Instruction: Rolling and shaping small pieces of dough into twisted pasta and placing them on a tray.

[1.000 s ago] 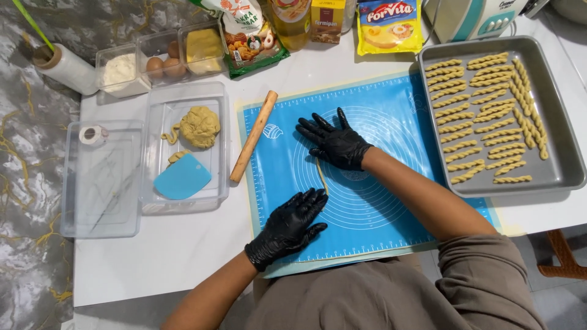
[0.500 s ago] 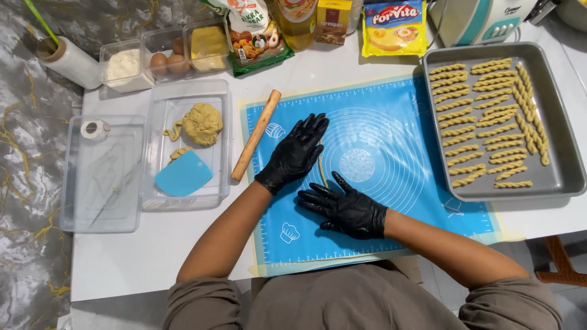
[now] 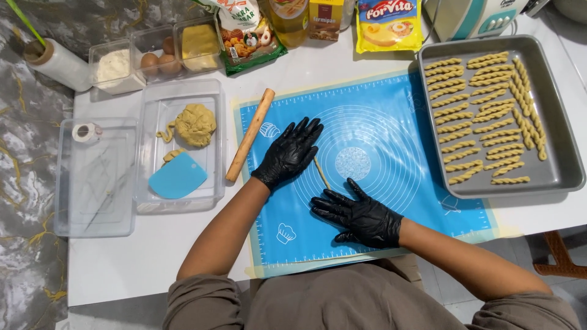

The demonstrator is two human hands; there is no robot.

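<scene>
Dough rope (image 3: pixel 320 172) between unmoved hands (image 3: pixel 290 153)

The dough strand (image 3: pixel 320 172) is a thin, pale beige rope of dough, rolled out long and narrow. It lies flat on the blue silicone baking mat (image 3: pixel 391 128), left of the middle of the mat, inside the printed circles. It runs at a slant, its far end pointing toward the far left corner of the mat and its near end toward the near edge. Only the middle part is visible: the far end is hidden under the left hand (image 3: pixel 288 154) and the near end under the fingers of the right hand (image 3: pixel 361 215).
</scene>
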